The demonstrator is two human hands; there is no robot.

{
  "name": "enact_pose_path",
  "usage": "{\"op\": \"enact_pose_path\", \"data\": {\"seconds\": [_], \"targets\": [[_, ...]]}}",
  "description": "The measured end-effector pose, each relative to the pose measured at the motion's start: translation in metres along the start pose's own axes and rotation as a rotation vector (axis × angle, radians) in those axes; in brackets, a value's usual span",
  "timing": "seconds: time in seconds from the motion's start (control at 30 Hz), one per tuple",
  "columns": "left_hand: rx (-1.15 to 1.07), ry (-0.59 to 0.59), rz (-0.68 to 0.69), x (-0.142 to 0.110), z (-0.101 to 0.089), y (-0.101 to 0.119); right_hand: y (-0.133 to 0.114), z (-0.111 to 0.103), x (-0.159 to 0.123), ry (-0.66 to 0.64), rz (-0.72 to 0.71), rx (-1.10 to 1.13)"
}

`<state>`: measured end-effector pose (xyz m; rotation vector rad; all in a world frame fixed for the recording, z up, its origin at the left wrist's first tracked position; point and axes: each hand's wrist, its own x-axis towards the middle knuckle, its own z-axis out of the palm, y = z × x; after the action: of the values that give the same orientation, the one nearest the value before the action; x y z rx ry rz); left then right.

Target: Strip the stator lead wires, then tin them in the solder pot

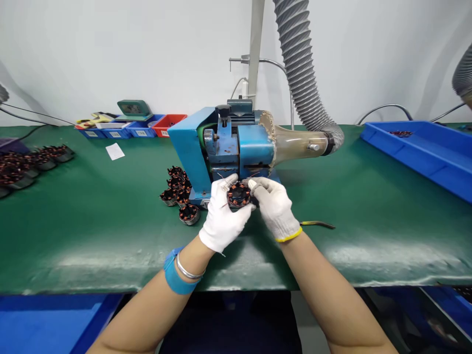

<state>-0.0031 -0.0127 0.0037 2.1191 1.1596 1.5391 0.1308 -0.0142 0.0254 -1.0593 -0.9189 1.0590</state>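
Wound copper ring: pinched between thumb and fingers of your left hand, round face toward you, no long axis, just in front of the blue machine. Your right hand is at the ring's right edge; can't tell if that grip is closed on anything.

The head camera looks forward, down across the bench.

Bench: smooth, glossy along its front edge. Gloves: matt knitted cloth. Stator: coppery metal windings. Tray, near back edge: smooth plastic.
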Motion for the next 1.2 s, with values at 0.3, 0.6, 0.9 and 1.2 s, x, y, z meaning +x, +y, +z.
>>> {"op": "enact_pose_path", "data": {"seconds": [0.3, 0.6, 0.9, 1.2], "targets": [[-0.096, 0.016, -0.322, 0.002, 0.011, 0.013, 0.002, -0.007, 0.006, 0.148, 0.003, -0.019], [-0.101, 0.035, -0.369, 0.022, 0.025, 0.015, 0.022, 0.007, 0.004, 0.089, -0.087, 0.046], [-0.001, -0.014, -0.301, 0.036, 0.028, 0.017, 0.02, 0.003, 0.015, 0.126, -0.08, 0.12], [-0.005, -0.055, -0.269, 0.042, 0.029, 0.022, 0.024, 0.003, 0.017, 0.154, -0.091, 0.217]]}}
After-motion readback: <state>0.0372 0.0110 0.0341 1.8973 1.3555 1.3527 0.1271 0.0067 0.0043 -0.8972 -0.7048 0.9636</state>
